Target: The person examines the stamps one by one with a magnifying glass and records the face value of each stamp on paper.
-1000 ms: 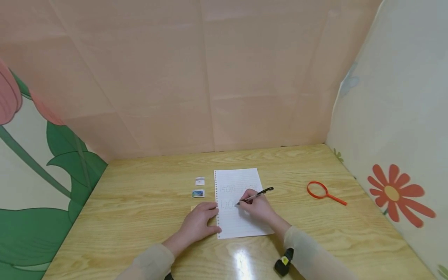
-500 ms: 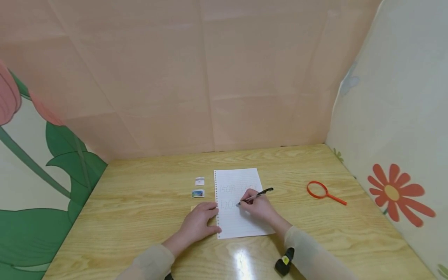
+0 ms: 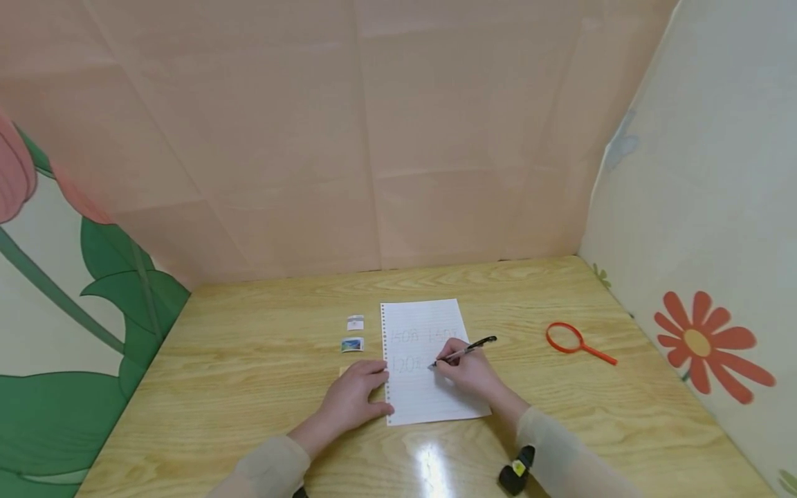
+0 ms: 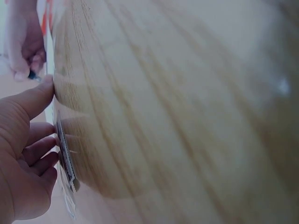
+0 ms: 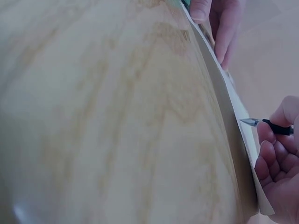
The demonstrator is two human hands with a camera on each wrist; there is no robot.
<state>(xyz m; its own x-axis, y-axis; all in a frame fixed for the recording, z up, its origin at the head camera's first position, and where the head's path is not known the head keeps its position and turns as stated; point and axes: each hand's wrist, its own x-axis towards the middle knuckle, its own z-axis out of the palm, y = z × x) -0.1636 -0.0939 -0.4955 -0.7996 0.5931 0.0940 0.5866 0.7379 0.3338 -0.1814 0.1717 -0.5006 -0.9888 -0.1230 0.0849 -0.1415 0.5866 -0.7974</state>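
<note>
Over the lined sheet (image 3: 417,402), the right hand (image 3: 468,370) pinches a pen (image 3: 478,344) slanting down leftward to its tip, left hand (image 3: 356,395) relaxed

Counted at one desk (image 3: 249,360): hands, two, being one left hand (image 3: 353,398) and one right hand (image 3: 468,375); pen (image 3: 478,344), one; sheet of lined paper (image 3: 418,394), one; red magnifying glass (image 3: 583,345), one; small cards (image 3: 352,344), two in full view, plus one pale edge (image 3: 343,371) beside the left hand, its item mostly hidden; red wall flower (image 3: 696,343), one.

Pale beige sleeves (image 3: 274,465); black wrist device (image 3: 510,481), yellow patch (image 3: 519,468).
</note>
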